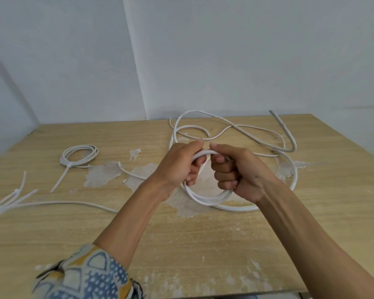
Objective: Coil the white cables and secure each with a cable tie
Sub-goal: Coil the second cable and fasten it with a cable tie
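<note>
The pale wooden surface (203, 244) stood pushed into a corner of plain whitish walls (246, 50), its far edge and left edge both against them. Its veneer had peeled in ragged patches (102, 175) around the middle.

Over the middle, both hands were lifted just above the wood and held a small coil (205, 198) of white cable. The left hand (179, 162) had its fingers curled round the coil's left side, and the right hand (240, 171) had its fingers wrapped tight round the right side. The two thumbs nearly met over the top.

Loose cable (242, 130) trailed from there in slack loops toward the far edge. A thicker cable (295, 173) swept round in a wide arc toward the right edge, its grey end standing up near the far right corner.

Toward the left edge lay a finished coil (80, 146), bound with a cable tie (59, 180) whose tail pointed at the near edge. More ties (20, 197) lay at the left edge itself, and a long cable (73, 203) ran from there toward the middle. A short offcut (131, 173) lay between the finished coil and the left hand.

The near half of the surface held only the forearms and a patterned sleeve (91, 275).
</note>
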